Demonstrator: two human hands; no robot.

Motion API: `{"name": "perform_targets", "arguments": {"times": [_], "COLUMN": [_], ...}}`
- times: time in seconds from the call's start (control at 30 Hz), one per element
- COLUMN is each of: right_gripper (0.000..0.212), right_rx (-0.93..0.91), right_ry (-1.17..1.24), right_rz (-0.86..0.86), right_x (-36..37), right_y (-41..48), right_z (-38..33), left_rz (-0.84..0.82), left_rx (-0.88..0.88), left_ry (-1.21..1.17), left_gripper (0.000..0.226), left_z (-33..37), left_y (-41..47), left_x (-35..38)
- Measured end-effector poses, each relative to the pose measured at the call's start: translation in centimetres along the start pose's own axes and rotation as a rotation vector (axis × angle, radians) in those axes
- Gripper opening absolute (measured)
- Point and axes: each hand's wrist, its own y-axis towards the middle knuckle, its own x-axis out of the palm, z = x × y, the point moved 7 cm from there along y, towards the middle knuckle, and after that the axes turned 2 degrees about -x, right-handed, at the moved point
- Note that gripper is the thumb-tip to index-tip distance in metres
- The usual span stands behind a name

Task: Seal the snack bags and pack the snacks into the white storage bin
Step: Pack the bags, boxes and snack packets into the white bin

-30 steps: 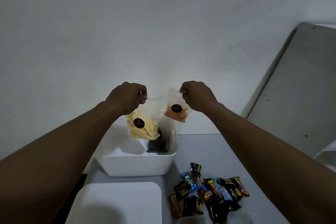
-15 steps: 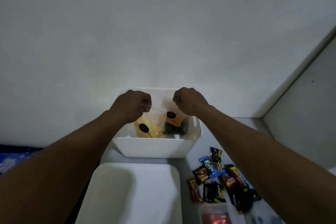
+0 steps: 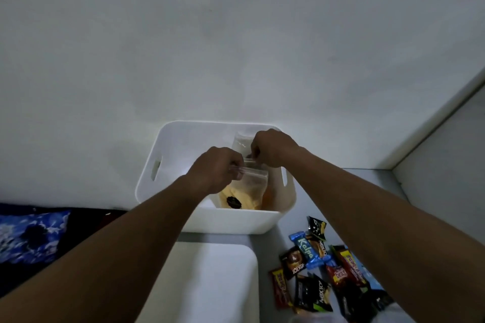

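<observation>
The white storage bin stands on the grey table against the wall. Both hands reach down into it. My left hand pinches the top edge of a clear zip bag of yellow snacks, which stands inside the bin. My right hand grips the top of a second clear bag with orange snacks, mostly hidden behind the yellow one. Another clear bag leans against the bin's far wall.
A white lid lies flat in front of the bin. Several small wrapped candy bars are scattered on the table at the right. A blue patterned cloth lies at the left, off the table. A grey panel rises at the right.
Both hands have lowered the two snack bags from above the bin down inside it. The view has tipped down, so the bin sits more in the middle.
</observation>
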Motion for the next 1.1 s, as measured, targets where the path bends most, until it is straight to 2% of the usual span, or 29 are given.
{"name": "perform_targets", "arguments": {"times": [0.13, 0.3, 0.37, 0.43, 0.63, 0.77, 0.9, 1.1], "right_gripper": [0.017, 0.017, 0.016, 0.016, 0.018, 0.017, 0.019, 0.021], "right_rx": [-0.029, -0.070, -0.024, -0.014, -0.056, -0.062, -0.040, 0.010], "right_ry": [0.019, 0.045, 0.048, 0.066, 0.103, 0.135, 0.151, 0.146], "right_rz": [-0.099, -0.127, -0.149, -0.158, -0.086, -0.033, 0.012, 0.066], "right_x": [-0.2, -0.6, -1.1, -1.2, -1.7, -2.5, -3.7, -5.4], "right_y": [0.6, 0.6, 1.9, 1.9, 2.1, 1.5, -0.3, -4.1], "right_z": [-1.1, -2.2, 3.1, 3.4, 2.5, 2.5, 2.7, 3.1], "left_rz": [0.010, 0.049, 0.038, 0.049, 0.091, 0.107, 0.115, 0.212], "left_rx": [-0.013, -0.024, 0.005, -0.007, -0.036, -0.069, -0.088, -0.055], "left_ry": [-0.012, -0.052, -0.070, -0.056, -0.061, 0.041, 0.076, 0.108], "left_gripper": [0.013, 0.016, 0.015, 0.016, 0.017, 0.020, 0.021, 0.024], "left_z": [0.0, 0.1, 2.7, 2.9, 2.0, 1.8, 2.4, 4.2], "left_y": [-0.1, 0.0, 4.8, 4.7, 4.6, 4.1, 3.3, 1.8], "left_x": [1.0, 1.4, 3.3, 3.0, 3.3, 3.0, 2.4, 0.4]}}
